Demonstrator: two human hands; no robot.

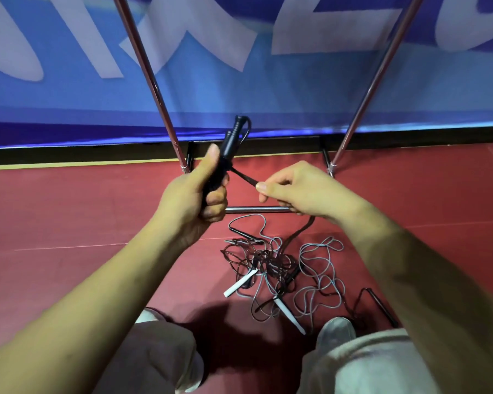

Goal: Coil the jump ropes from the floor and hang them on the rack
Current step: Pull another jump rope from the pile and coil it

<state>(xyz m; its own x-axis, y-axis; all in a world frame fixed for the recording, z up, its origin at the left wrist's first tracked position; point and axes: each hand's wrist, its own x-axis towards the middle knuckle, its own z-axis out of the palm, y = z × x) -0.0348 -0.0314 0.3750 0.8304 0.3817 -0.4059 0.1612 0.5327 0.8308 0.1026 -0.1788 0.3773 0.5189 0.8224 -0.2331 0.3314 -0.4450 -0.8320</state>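
Head view, looking down.

We note the left hand (194, 194) clamped around the black handles (231, 143) of one jump rope. There appear to be two handles, held side by side and tilted up and to the right, with the thumb lying along them. Their top ends stand in front of the lower edge of a blue banner (239, 92).

The right hand (299, 189) is just beside the left, the two apart. Its thumb and forefinger pinch the black cord (244, 176), which runs taut from the handles to the fingertips. Below the right hand the same cord drops to the floor (69, 223) and enters the pile.

We log the pile of ropes (268, 265) lying loose and tangled on the red floor, between the feet and the rack's low crossbar (256, 209). In it:
- dark thin cords, knotted in the middle;
- a grey-blue cord (320, 251) looping out to the right;
- two white handles (241, 282), one at the left and one nearer the right shoe (336, 331);
- a further black handle (383, 307) at the far right.

Two slanted metal poles (148, 75) of the rack rise on either side of the hands. We see no rope on the visible part of the rack.
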